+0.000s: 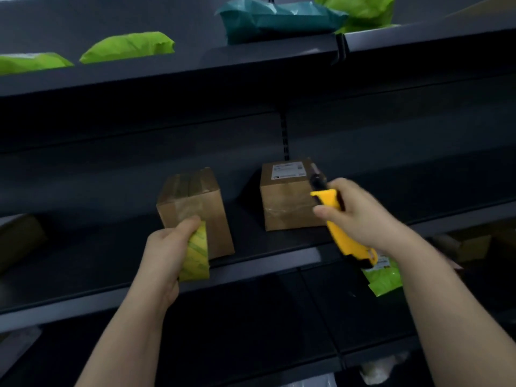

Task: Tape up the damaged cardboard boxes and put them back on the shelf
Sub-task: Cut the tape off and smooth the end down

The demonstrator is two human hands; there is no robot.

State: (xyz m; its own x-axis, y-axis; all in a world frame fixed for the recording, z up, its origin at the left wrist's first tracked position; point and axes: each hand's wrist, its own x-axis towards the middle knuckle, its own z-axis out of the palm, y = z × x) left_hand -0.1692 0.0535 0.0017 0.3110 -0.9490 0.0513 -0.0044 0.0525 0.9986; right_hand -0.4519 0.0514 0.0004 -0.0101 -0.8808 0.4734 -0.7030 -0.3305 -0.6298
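Two brown cardboard boxes stand on the middle shelf [83,275]. The left box [192,202] shows clear tape over its top and front. The right box [287,202] carries a white label on top. My left hand [164,252] grips a yellow-green roll of tape [196,252] just in front of the left box's lower corner. My right hand [360,216] holds a yellow utility knife [332,208], its dark tip pointing up over the right box's right edge.
Green mailer bags [128,46] and a teal bag [276,18] lie on the upper shelf. Another green bag [386,277] sits on a lower shelf at the right, near more boxes [474,247]. A brown box [19,236] is at the far left.
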